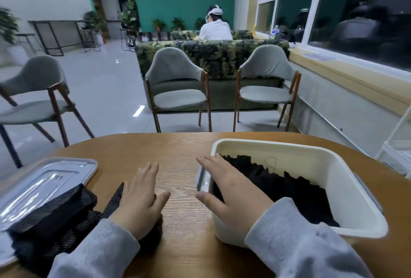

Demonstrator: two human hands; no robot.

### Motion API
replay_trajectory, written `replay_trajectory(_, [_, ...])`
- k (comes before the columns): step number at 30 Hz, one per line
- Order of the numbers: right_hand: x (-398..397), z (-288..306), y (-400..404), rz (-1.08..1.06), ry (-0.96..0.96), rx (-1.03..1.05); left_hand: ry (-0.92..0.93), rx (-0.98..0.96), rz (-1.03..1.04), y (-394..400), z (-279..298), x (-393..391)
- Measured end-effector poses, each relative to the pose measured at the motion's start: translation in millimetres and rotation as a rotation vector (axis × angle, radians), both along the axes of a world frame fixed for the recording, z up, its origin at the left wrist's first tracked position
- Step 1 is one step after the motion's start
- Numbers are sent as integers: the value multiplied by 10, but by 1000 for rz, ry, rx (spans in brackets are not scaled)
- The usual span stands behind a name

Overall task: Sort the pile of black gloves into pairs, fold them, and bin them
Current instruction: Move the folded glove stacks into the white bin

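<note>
Both hands flat and spread, gripping nothing.
The left hand (139, 202) lies palm down with straight fingers on the edge of the gloves (55, 217) piled on the table (178, 148); the right hand (231, 191) rests flat over the bin (333, 166) rim, above folded gloves inside.

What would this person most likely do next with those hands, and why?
Probably the left hand picks a glove from the mesh pile beneath it. Both hands are flat and hold nothing; the right hand rests on the bin's rim, where folded gloves already sit.
</note>
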State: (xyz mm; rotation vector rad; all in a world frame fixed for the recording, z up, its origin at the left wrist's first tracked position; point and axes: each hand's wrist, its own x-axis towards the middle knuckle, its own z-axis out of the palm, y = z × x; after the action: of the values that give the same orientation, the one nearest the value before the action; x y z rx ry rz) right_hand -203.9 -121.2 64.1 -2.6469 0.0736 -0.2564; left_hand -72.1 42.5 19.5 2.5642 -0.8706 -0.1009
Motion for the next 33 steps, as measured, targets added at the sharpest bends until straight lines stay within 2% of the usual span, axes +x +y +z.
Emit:
replay_trajectory(8, [306, -83, 368, 123, -38, -150, 72, -46, 246, 386, -243, 298])
replay_trajectory(12, [398, -152, 496, 145, -62, -171, 149, -28, 284, 425, -357, 296])
replay_trajectory(16, [450, -278, 580, 92, -141, -282, 166, -47, 273, 372, -440, 310])
replay_trajectory(20, [508, -368, 626, 103, -148, -270, 204, -63, 282, 375, -500, 359])
replay_trajectory(26, [617, -401, 775, 253, 135, -139, 235, -164, 212, 395, -433, 327])
replay_trajectory(31, [723, -670, 883, 215, 390, -103, 242, -89, 253, 445, -520, 386])
replay_trajectory(33, [743, -713, 877, 213, 437, -89, 293, -66, 286, 451, -556, 389])
